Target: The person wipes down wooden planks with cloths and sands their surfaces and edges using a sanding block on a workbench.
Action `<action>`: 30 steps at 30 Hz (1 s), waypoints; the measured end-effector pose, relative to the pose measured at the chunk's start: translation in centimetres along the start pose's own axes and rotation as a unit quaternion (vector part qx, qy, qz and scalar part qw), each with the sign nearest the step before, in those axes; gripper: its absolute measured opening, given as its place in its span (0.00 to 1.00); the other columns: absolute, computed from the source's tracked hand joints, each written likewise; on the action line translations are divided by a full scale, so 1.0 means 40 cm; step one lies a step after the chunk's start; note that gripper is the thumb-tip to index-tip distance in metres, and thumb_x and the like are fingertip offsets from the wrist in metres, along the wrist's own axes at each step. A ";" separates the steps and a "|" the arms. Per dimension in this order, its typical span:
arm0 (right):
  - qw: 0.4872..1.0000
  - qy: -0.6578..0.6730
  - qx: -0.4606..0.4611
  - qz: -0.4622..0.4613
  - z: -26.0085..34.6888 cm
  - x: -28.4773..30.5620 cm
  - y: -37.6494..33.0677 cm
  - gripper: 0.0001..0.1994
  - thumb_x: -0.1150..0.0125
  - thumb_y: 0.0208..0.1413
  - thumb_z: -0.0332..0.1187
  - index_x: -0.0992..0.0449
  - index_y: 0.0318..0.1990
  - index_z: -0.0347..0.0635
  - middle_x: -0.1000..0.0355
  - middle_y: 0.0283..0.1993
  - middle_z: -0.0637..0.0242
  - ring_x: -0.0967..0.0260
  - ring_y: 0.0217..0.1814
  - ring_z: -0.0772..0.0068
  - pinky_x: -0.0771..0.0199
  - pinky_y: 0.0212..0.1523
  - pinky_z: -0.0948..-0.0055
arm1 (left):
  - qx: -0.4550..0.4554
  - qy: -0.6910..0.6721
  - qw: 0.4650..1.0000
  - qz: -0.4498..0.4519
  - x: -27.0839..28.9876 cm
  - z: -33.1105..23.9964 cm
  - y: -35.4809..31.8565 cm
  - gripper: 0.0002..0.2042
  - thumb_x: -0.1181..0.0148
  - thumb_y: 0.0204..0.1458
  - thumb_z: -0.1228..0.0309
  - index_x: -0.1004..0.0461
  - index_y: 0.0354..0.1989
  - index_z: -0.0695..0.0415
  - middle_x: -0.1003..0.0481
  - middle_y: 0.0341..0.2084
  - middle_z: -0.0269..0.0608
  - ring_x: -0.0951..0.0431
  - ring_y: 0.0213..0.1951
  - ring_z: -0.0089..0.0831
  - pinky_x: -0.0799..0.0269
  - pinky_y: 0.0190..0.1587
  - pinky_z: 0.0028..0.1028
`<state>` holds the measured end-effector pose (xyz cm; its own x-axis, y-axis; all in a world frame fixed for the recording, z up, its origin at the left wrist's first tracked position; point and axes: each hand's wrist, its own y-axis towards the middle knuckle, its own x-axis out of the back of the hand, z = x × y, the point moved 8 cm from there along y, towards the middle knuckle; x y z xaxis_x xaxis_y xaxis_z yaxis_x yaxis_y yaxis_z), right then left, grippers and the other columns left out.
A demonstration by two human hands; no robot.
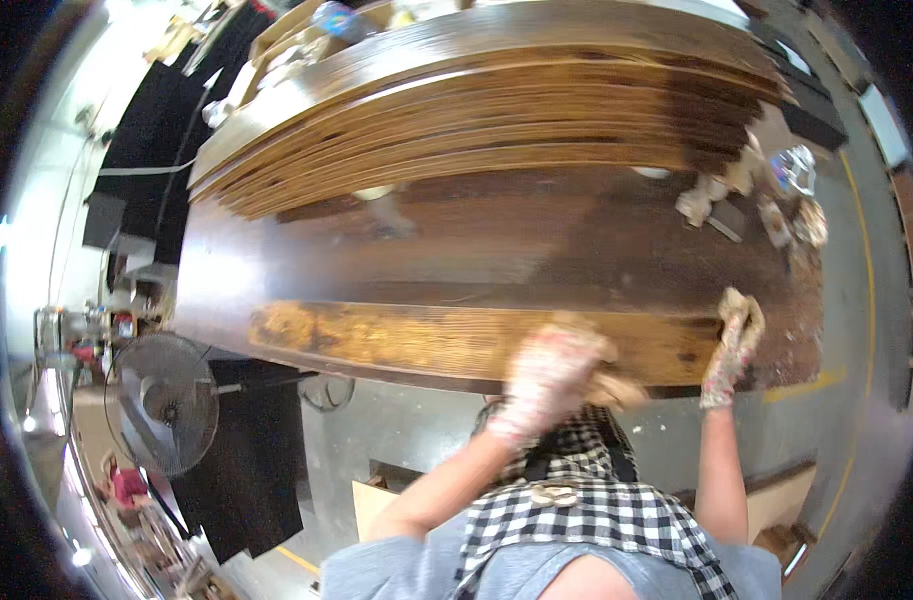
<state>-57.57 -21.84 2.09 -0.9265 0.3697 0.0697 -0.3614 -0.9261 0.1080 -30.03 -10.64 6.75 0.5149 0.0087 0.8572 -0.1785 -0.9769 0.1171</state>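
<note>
A long wooden board (417, 335), with grooved grain and patchy yellow-brown stain, lies along the near edge of the dark table. My left hand (552, 380), in a white glove with reddish speckles, is closed around a tan cloth (617, 390) over the board's near edge. Motion blurs this hand and hides its fingers in part. At the board's right end is my right hand (734, 350), in a similar glove with tan, stained-looking fingers. It is closed against that end, its fingertips pointing away from me.
Stacked brown boards (497, 110) line the table's far side. Crumpled wrappings (797, 170) and a small flat grey piece (725, 221) lie at the right of the dark tabletop (457, 245). A standing fan (164, 402) is at the left, beside black sheeting (247, 450).
</note>
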 end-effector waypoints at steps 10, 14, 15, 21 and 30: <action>0.963 -0.263 0.066 0.013 -0.047 0.109 0.060 0.25 0.51 0.64 0.48 0.34 0.54 0.31 0.30 0.52 0.56 0.33 0.53 0.63 0.32 0.56 0.64 | 0.290 0.209 0.909 -0.214 0.381 0.540 -0.337 0.22 0.40 0.47 0.69 0.29 0.55 0.52 0.32 0.56 0.49 0.36 0.60 0.52 0.40 0.60 0.45; 0.959 -0.260 0.087 0.067 -0.048 0.159 0.126 0.20 0.56 0.68 0.40 0.30 0.53 0.32 0.28 0.52 0.59 0.32 0.54 0.67 0.35 0.58 0.68 | 0.309 0.249 0.873 -0.283 0.533 0.766 -0.492 0.21 0.40 0.46 0.72 0.27 0.52 0.56 0.30 0.52 0.54 0.33 0.57 0.54 0.38 0.60 0.45; 0.960 -0.258 0.088 0.071 -0.051 0.159 0.142 0.20 0.56 0.68 0.40 0.30 0.53 0.32 0.28 0.52 0.59 0.32 0.54 0.67 0.35 0.58 0.68 | 0.294 0.223 0.875 -0.314 0.574 0.817 -0.529 0.19 0.41 0.47 0.72 0.26 0.50 0.58 0.28 0.49 0.53 0.31 0.55 0.52 0.36 0.60 0.43; 0.951 -0.304 0.059 0.015 -0.070 0.180 0.181 0.19 0.56 0.67 0.38 0.31 0.54 0.31 0.29 0.54 0.58 0.33 0.56 0.66 0.37 0.61 0.68 | 0.355 -0.129 0.770 -0.514 0.731 1.066 -0.721 0.15 0.46 0.54 0.76 0.28 0.50 0.61 0.25 0.44 0.48 0.24 0.46 0.40 0.27 0.50 0.33; 0.922 -0.383 0.047 -0.032 -0.017 0.174 0.162 0.25 0.52 0.66 0.43 0.38 0.59 0.28 0.32 0.56 0.53 0.33 0.57 0.62 0.35 0.60 0.66 | 0.223 0.141 0.937 -0.229 0.457 0.618 -0.297 0.18 0.39 0.43 0.73 0.25 0.46 0.50 0.23 0.43 0.38 0.25 0.49 0.42 0.28 0.49 0.41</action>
<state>-66.44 -25.31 2.58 -0.5457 0.4013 0.7356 -0.3684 -0.9034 0.2194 2.23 -4.15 8.63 0.1982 0.4435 0.8741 0.4075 -0.8483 0.3380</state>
